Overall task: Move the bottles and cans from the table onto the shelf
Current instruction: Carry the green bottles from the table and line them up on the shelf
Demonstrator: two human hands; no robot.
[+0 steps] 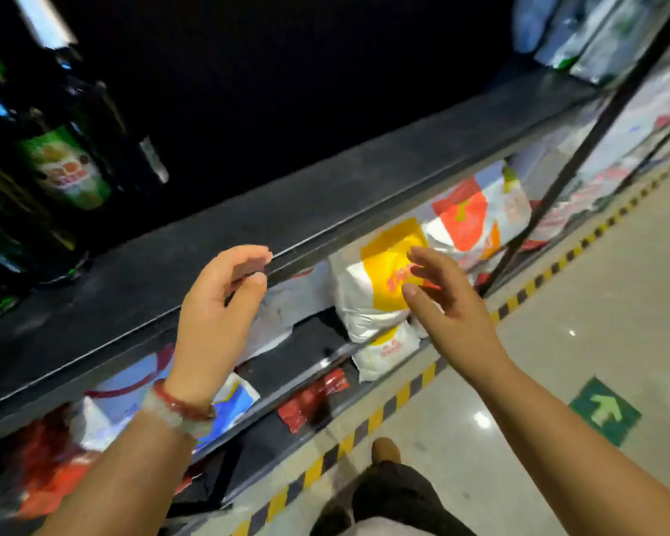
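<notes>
Several dark green bottles (61,156) with green and red labels stand at the left end of a dark shelf board (287,203). My left hand (219,303) hovers just in front of the shelf's edge, fingers loosely curled, holding nothing. To its right, my right hand (445,299) is held out with relaxed fingers, also holding nothing. Both hands are apart from the bottles. No table is in view.
Below the board, lower shelves hold white bags with yellow and red print (380,288) and red packets (310,400). A black upright post (581,148) stands at right. Yellow-black floor tape (403,396) runs along the shelf base, and a green arrow sticker (604,412) lies on the floor.
</notes>
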